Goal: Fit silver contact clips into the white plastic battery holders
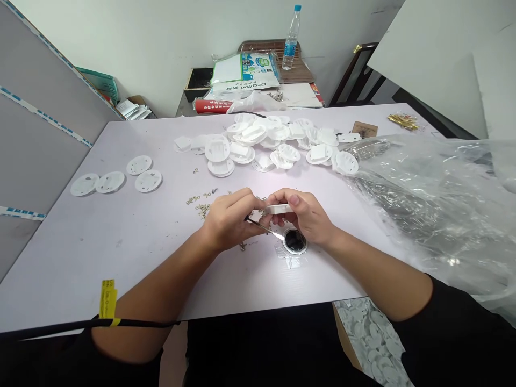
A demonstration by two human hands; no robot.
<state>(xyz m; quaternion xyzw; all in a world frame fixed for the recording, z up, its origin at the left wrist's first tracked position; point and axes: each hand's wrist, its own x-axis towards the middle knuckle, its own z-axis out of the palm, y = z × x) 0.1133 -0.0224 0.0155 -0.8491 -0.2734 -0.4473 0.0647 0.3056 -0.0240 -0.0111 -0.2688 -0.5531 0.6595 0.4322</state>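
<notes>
My left hand [231,219] is closed around a thin metal tool [269,230] with a dark end. The tool slants down to the right, its pale tip near a round black disc [295,241] with a clear rim on the table; I cannot tell its kind. My right hand [308,217] grips a small white plastic part [279,208] by its edge, between thumb and fingers. Fingertips of both hands meet around this part, just above the table. Small brass-coloured metal pieces [202,208] lie scattered beside and behind my left hand.
Behind my hands spreads a heap of white round plastic parts [217,149], with several more discs [148,181] at left. Clear plastic sheeting [423,215] covers the right side. A black cable [141,323] crosses by my left forearm. A water bottle [291,43] stands at the back.
</notes>
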